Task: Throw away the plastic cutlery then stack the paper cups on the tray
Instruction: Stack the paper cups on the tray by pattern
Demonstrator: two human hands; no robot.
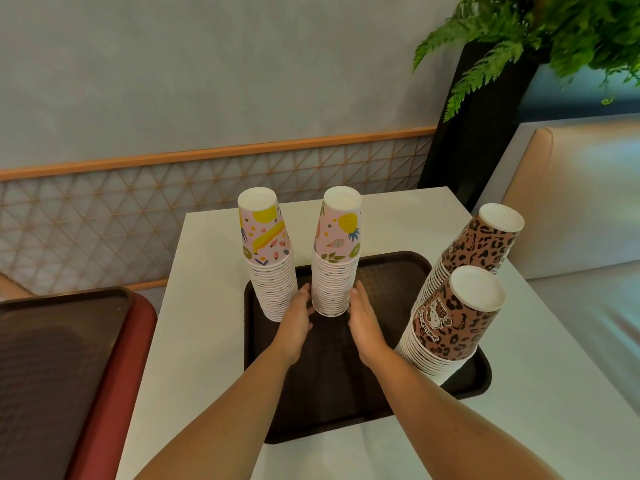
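At frame centre, the fruit-print cup stack (335,271) stands on the brown tray (329,386) between the left hand (294,320) and right hand (363,320), whose straight fingers flank its base without curling round it.

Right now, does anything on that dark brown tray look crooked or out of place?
The far leopard-print paper cup stack and near leopard-print cup stack lean right; the near one's base sits at the dark brown tray's right rim. The wide lens may exaggerate this.
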